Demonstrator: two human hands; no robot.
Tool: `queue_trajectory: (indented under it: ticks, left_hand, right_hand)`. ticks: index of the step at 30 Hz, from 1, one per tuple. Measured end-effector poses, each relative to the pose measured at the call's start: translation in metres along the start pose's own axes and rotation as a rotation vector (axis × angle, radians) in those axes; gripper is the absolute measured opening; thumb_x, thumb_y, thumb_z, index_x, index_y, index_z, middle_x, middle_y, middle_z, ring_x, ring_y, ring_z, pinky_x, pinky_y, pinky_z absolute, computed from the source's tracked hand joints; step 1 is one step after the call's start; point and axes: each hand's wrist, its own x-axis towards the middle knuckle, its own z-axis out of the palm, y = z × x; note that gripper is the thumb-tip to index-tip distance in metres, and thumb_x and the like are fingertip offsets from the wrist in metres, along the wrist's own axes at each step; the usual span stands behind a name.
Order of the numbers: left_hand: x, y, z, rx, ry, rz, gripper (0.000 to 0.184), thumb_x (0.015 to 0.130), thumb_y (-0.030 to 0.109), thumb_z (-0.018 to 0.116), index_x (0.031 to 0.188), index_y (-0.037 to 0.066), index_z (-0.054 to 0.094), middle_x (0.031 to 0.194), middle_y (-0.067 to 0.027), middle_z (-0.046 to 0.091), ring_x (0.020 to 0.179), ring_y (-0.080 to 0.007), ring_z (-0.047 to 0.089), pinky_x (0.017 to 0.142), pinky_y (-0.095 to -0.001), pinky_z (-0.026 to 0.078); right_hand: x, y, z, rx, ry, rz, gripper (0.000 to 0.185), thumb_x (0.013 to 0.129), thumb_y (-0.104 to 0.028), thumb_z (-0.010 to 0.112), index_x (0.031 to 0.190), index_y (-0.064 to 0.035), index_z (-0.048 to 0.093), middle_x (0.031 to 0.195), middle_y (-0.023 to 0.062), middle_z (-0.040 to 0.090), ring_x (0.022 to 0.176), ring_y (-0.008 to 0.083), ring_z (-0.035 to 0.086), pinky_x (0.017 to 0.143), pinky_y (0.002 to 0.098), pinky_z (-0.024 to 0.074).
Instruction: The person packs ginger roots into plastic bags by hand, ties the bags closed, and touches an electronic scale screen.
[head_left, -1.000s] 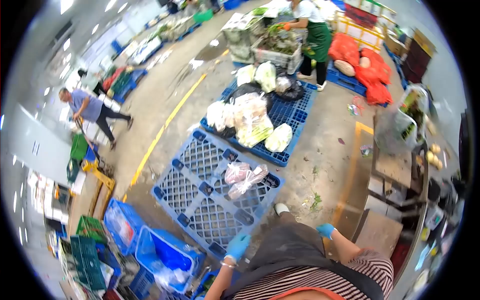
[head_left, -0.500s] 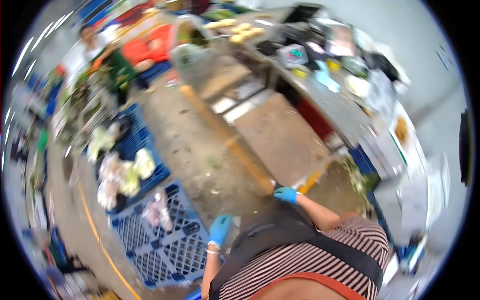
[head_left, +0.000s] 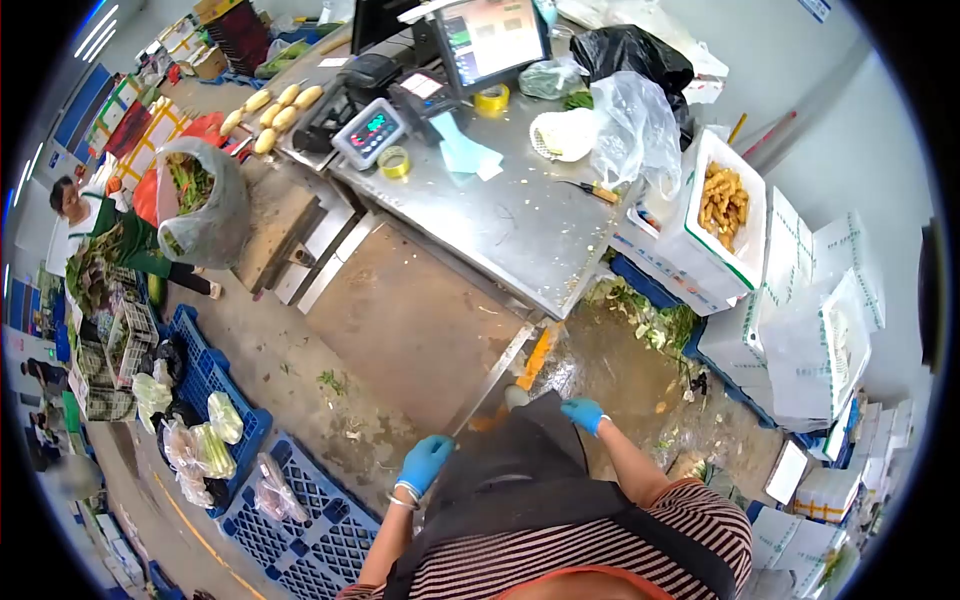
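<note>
So both hands had blue gloves on and neither one clearly had hold of anything. The left hand hung loose with its fingers stretched out, nothing visible in it, right beside the near corner of that big brown panel. The right hand was up against the edge of the apron, or just off it; honestly couldn't tell if the fingers were pinching the cloth or merely next to it. The panel lay low, ahead of the hands and mostly off to the left, so the left hand was clearly the nearer one. Its long side looked to run from far left down toward near right, though that lens bends everything, so take it loosely. The far right side sat up against the metal table, and the blue pallet was over to the left of the left hand, with a bare stretch of floor between it and the panel. As for looks: flat, roughly rectangular, dull brown, scuffed and stained, a few pale specks on top, and a lighter strip along the near right edge. Couldn't say if it was wood or rusty metal. Nothing big was sitting on it.
</note>
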Motion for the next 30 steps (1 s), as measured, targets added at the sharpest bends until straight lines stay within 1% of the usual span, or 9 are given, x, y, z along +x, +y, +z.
queue_trajectory:
  ticks: [3, 5, 7, 10, 12, 16, 23, 27, 30]
  left_hand:
    - [0.029, 0.07, 0.01, 0.104, -0.062, 0.074, 0.031, 0.091, 0.034, 0.057, 0.105, 0.009, 0.068, 0.104, -0.0185, 0.067, 0.098, -0.0364, 0.064, 0.085, -0.0421, 0.05]
    - [0.051, 0.087, 0.013, 0.248, -0.054, 0.104, 0.031, 0.091, 0.034, 0.057, 0.105, 0.008, 0.068, 0.104, -0.0184, 0.067, 0.097, -0.0367, 0.064, 0.084, -0.0426, 0.05]
    - [0.074, 0.106, 0.011, 0.241, -0.071, 0.099, 0.03, 0.091, 0.033, 0.058, 0.104, 0.008, 0.068, 0.099, -0.0189, 0.067, 0.094, -0.0349, 0.065, 0.081, -0.0406, 0.051]
    - [0.122, 0.092, 0.015, 0.219, -0.083, 0.245, 0.026, 0.092, 0.029, 0.059, 0.103, 0.007, 0.069, 0.097, -0.0184, 0.068, 0.09, -0.0327, 0.066, 0.079, -0.0381, 0.051]
    - [0.143, 0.106, 0.013, 0.213, -0.113, 0.245, 0.025, 0.092, 0.027, 0.06, 0.104, 0.007, 0.069, 0.098, -0.0181, 0.068, 0.09, -0.0328, 0.065, 0.08, -0.0382, 0.051]
    - [0.166, 0.166, 0.018, 0.341, -0.135, 0.271, 0.024, 0.092, 0.023, 0.06, 0.107, 0.007, 0.069, 0.102, -0.0178, 0.068, 0.092, -0.0315, 0.066, 0.082, -0.0376, 0.05]
    - [0.239, 0.267, 0.097, 0.266, -0.213, 0.338, 0.023, 0.093, 0.019, 0.059, 0.106, 0.003, 0.068, 0.104, -0.0152, 0.069, 0.094, -0.0296, 0.066, 0.084, -0.0362, 0.05]
    - [0.332, 0.322, 0.179, 0.269, -0.115, 0.369, 0.023, 0.094, 0.018, 0.058, 0.109, 0.003, 0.067, 0.105, -0.0158, 0.067, 0.096, -0.0298, 0.063, 0.086, -0.0364, 0.049]
    - [0.384, 0.359, 0.241, 0.347, 0.126, 0.558, 0.023, 0.094, 0.019, 0.058, 0.11, 0.004, 0.066, 0.104, -0.0165, 0.063, 0.095, -0.0312, 0.061, 0.085, -0.0383, 0.048]
  right_hand:
    - [0.016, 0.067, -0.017, 0.26, 0.27, 0.129, 0.038, 0.092, -0.03, 0.06, 0.12, -0.0051, 0.066, 0.104, 0.0081, 0.071, 0.085, 0.0159, 0.067, 0.078, 0.0323, 0.0538]
    - [0.008, 0.085, -0.018, 0.954, 0.262, 0.248, 0.04, 0.092, -0.037, 0.057, 0.115, -0.0067, 0.068, 0.109, 0.0142, 0.07, 0.089, 0.0254, 0.068, 0.082, 0.0386, 0.0527]
    - [-0.012, 0.092, -0.013, 0.834, 0.281, 0.14, 0.041, 0.092, -0.036, 0.058, 0.118, -0.0055, 0.067, 0.108, 0.0123, 0.071, 0.085, 0.0199, 0.068, 0.078, 0.0372, 0.0532]
    - [-0.039, 0.064, -0.022, 0.23, 0.528, 0.21, 0.048, 0.085, -0.044, 0.063, 0.118, -0.0101, 0.068, 0.108, 0.0164, 0.069, 0.089, 0.0292, 0.068, 0.082, 0.0386, 0.0526]
    - [-0.036, 0.072, -0.027, 0.687, 0.626, 0.24, 0.034, 0.081, -0.03, 0.071, 0.109, -0.0096, 0.072, 0.1, 0.0128, 0.072, 0.085, 0.0233, 0.069, 0.078, 0.0355, 0.0536]
    - [-0.035, 0.047, -0.111, 0.792, 0.807, 0.155, 0.022, 0.08, -0.027, 0.076, 0.085, -0.0058, 0.072, 0.07, 0.006, 0.069, 0.063, 0.0124, 0.063, 0.059, 0.0292, 0.0506]
    - [0.074, 0.061, -0.257, 1.057, 0.775, 0.122, 0.033, 0.086, -0.036, 0.068, 0.09, -0.0037, 0.072, 0.077, 0.0106, 0.07, 0.064, 0.017, 0.064, 0.06, 0.0322, 0.0507]
    - [0.191, 0.1, -0.291, 0.549, 0.578, 0.12, 0.032, 0.086, -0.031, 0.061, 0.101, -0.0039, 0.069, 0.104, 0.0187, 0.069, 0.095, 0.0366, 0.065, 0.083, 0.0429, 0.0497]
    - [0.245, 0.098, -0.315, 0.426, 0.288, 0.124, 0.034, 0.086, -0.032, 0.061, 0.108, -0.0061, 0.068, 0.11, 0.0187, 0.067, 0.099, 0.0377, 0.064, 0.087, 0.0434, 0.0488]
